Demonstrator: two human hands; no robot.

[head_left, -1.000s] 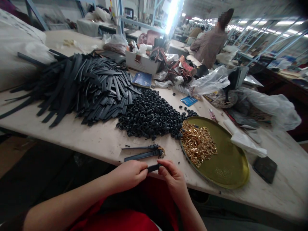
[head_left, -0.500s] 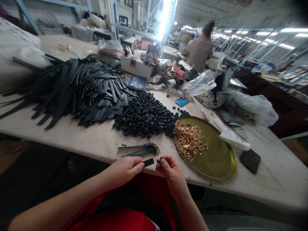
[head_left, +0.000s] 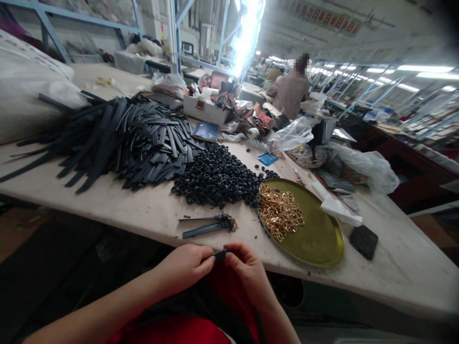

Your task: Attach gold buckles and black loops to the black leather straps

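My left hand [head_left: 188, 262] is closed on a short black strap [head_left: 219, 255], its end pointing right. My right hand [head_left: 246, 263] pinches at that end; a small black loop in its fingers is mostly hidden, and I cannot tell whether it is around the strap. Both hands are at the table's front edge. Just beyond them lie a few straps with gold buckles [head_left: 208, 228]. Behind those spreads a heap of black loops [head_left: 215, 177]. To the right, gold buckles [head_left: 278, 210] are piled on a round olive tray [head_left: 322, 234].
A large heap of black straps [head_left: 143, 138] covers the left of the table [head_left: 118, 210]. Farther back are a blue booklet [head_left: 205, 131], a white box [head_left: 204, 111] of scraps and plastic bags [head_left: 373, 165]. A dark flat object [head_left: 363, 241] lies right of the tray. A person [head_left: 290, 93] is in the background.
My right hand has moved left and met the strap's end, closing the gap between the hands. Both hands are slightly lower in view, and the camera has tilted up a little.
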